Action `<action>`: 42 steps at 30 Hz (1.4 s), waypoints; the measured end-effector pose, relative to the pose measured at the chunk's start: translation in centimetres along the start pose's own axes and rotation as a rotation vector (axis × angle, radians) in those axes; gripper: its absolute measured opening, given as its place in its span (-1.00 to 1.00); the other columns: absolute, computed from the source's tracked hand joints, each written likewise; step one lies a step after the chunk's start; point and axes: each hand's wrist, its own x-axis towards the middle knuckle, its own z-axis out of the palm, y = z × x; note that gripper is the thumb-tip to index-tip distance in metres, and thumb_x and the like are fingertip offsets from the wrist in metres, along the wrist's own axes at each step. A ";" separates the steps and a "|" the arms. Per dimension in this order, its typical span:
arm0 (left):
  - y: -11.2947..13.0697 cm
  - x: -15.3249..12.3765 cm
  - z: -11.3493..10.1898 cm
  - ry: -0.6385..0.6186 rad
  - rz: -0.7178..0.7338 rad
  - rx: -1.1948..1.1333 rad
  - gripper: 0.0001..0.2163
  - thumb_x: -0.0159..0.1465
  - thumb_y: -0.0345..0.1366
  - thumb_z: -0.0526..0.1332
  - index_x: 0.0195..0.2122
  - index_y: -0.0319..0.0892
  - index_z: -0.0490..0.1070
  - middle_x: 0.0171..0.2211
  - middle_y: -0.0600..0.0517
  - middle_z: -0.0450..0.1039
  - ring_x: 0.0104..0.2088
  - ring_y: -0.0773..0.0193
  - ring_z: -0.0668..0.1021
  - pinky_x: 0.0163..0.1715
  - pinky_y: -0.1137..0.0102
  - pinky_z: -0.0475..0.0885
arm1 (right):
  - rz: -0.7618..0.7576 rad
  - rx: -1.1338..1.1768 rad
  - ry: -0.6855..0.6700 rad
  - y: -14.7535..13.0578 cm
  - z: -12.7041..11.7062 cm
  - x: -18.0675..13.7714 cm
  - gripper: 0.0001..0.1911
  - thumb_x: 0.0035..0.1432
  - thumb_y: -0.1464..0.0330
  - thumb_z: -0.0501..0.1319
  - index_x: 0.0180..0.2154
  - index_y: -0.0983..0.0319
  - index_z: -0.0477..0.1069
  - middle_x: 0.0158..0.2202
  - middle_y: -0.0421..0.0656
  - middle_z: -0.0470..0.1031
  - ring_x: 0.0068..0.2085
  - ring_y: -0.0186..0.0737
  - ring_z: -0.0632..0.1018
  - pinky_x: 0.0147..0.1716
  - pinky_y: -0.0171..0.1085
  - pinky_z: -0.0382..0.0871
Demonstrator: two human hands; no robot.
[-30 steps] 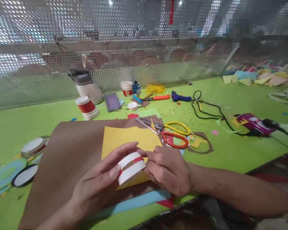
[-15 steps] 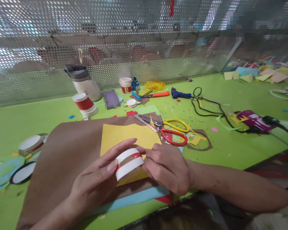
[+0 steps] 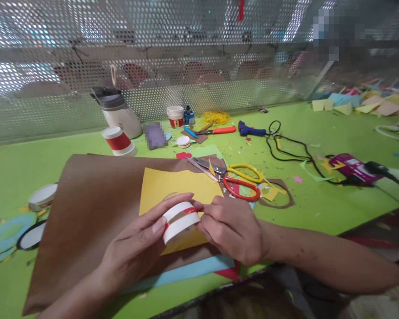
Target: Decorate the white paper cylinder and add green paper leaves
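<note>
In the head view my left hand (image 3: 136, 241) holds a short white round piece (image 3: 182, 228), like a paper cup lid or ring, tilted between thumb and fingers. A red strip and a torn-looking brown patch run along its side. My right hand (image 3: 234, 228) is closed at the piece's right edge, pinching there; its fingertips are partly hidden. Below the hands lie a yellow paper sheet (image 3: 156, 186) and a large brown sheet (image 3: 86, 199). Scissors (image 3: 226, 173) with one yellow and one red handle rest just beyond my right hand.
At the back stand a white jug (image 3: 121, 115), a red-banded white cup (image 3: 118, 141) and a small tub (image 3: 175, 117). A blue glue gun (image 3: 252, 130) is corded towards a purple box (image 3: 354, 168). Light-blue paper rings (image 3: 13, 230) lie left; paper scraps (image 3: 355, 104) are heaped far right.
The brown sheet's left part has risen and bulges more, covering some of the lids and rings at left. Both hands keep hold of the white piece, which has turned slightly.
</note>
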 end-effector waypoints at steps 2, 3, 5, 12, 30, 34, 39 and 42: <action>-0.1 0.0 0.0 0.001 -0.006 0.004 -0.68 0.26 -0.32 0.13 0.03 -0.18 0.48 0.01 -0.11 0.50 0.01 0.05 0.49 0.09 0.26 0.29 | 0.007 0.003 -0.010 0.0 0.1 -0.2 -0.99 0.13 0.52 0.20 -0.35 0.34 0.39 -0.53 -0.11 0.45 -0.47 -0.24 0.42 -0.55 -0.26 0.28; -0.1 0.0 -0.1 0.004 -0.009 0.007 -0.68 0.26 -0.31 0.14 0.03 -0.18 0.48 0.01 -0.10 0.50 0.01 0.04 0.49 0.09 0.26 0.28 | 0.008 0.005 -0.016 0.0 0.1 -0.3 -0.99 0.13 0.52 0.20 -0.34 0.34 0.39 -0.52 -0.10 0.46 -0.46 -0.23 0.43 -0.54 -0.26 0.29; -0.1 0.0 -0.1 0.008 -0.014 0.010 -0.68 0.26 -0.31 0.15 0.02 -0.18 0.48 0.00 -0.10 0.50 0.00 0.03 0.49 0.09 0.26 0.28 | 0.008 0.007 -0.028 0.0 0.2 -0.4 -0.97 0.13 0.53 0.20 -0.32 0.35 0.38 -0.50 -0.08 0.46 -0.44 -0.21 0.44 -0.52 -0.26 0.31; -0.1 0.0 -0.2 -0.013 -0.016 0.016 -0.68 0.26 -0.30 0.16 0.03 -0.16 0.48 -0.01 -0.09 0.51 -0.01 0.04 0.49 0.04 0.27 0.32 | 0.053 0.042 -0.064 0.0 0.2 -0.9 -0.87 0.11 0.53 0.21 -0.24 0.35 0.38 -0.44 -0.06 0.47 -0.42 -0.22 0.42 -0.49 -0.24 0.32; -0.8 0.3 -1.4 -0.091 0.086 0.164 -0.61 0.31 -0.15 0.09 0.13 -0.10 0.36 0.10 -0.11 0.39 0.07 0.01 0.41 0.06 0.18 0.30 | 0.173 0.065 -0.066 -0.4 0.5 -0.5 -0.94 0.13 0.54 0.18 -0.34 0.29 0.35 -0.46 -0.06 0.49 -0.42 -0.23 0.44 -0.48 -0.27 0.30; -1.0 0.1 -1.4 -0.088 0.158 0.318 -0.44 0.17 -0.20 0.30 0.20 -0.03 0.23 0.09 -0.09 0.39 0.05 0.03 0.42 0.05 0.23 0.32 | 0.150 0.039 -0.059 -0.3 0.6 -0.7 -0.93 0.13 0.53 0.19 -0.30 0.29 0.36 -0.43 -0.06 0.50 -0.39 -0.22 0.46 -0.45 -0.26 0.32; -1.5 0.3 -1.1 0.073 0.339 0.685 -0.59 0.24 -0.32 0.22 0.13 -0.08 0.29 0.00 -0.09 0.47 -0.05 0.14 0.49 -0.03 0.36 0.36 | 0.137 0.033 -0.046 -0.2 0.9 -1.1 -0.94 0.11 0.51 0.21 -0.31 0.30 0.37 -0.45 -0.08 0.48 -0.41 -0.22 0.46 -0.46 -0.27 0.31; -1.3 0.5 -1.2 0.110 0.348 0.739 -0.65 0.25 -0.31 0.20 0.07 -0.14 0.34 -0.05 -0.10 0.50 -0.08 0.13 0.51 -0.05 0.36 0.37 | 0.167 0.062 -0.059 -0.3 0.9 -1.0 -0.96 0.12 0.49 0.21 -0.32 0.29 0.38 -0.44 -0.07 0.48 -0.40 -0.22 0.46 -0.45 -0.27 0.31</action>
